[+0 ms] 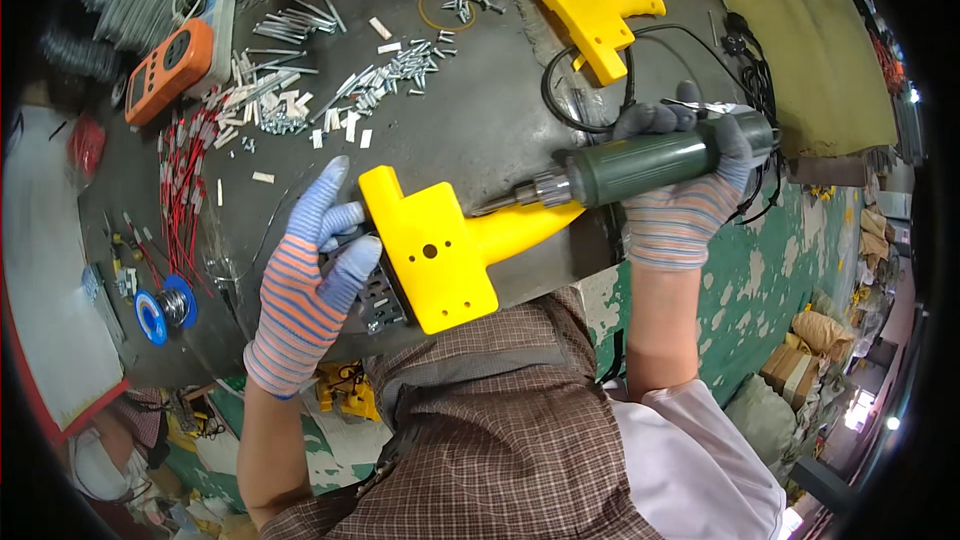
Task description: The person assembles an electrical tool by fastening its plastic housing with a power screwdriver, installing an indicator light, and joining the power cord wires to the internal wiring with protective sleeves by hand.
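Note:
My left hand (312, 285), in a striped knit glove, grips the left edge of a yellow plastic tool housing (430, 250). The housing has a block-shaped body with several holes and a handle pointing right; its index finger side reaches up past the edge. A dark part with metal fittings (380, 305) shows beneath it, partly hidden. In my right hand (680, 190), gloved alike, lies a dark green electric screwdriver (650, 165), held nearly level. Its bit (495, 204) points left, close to where the housing's handle meets the body; whether they touch I cannot tell.
Loose screws (395, 75) and white sleeves (350, 125) lie across the dark bench. Red wires (185, 180), a solder spool (165, 310) and an orange meter (170, 70) are at left. Another yellow housing (595, 20) and a black cable (548, 100) lie at the far right.

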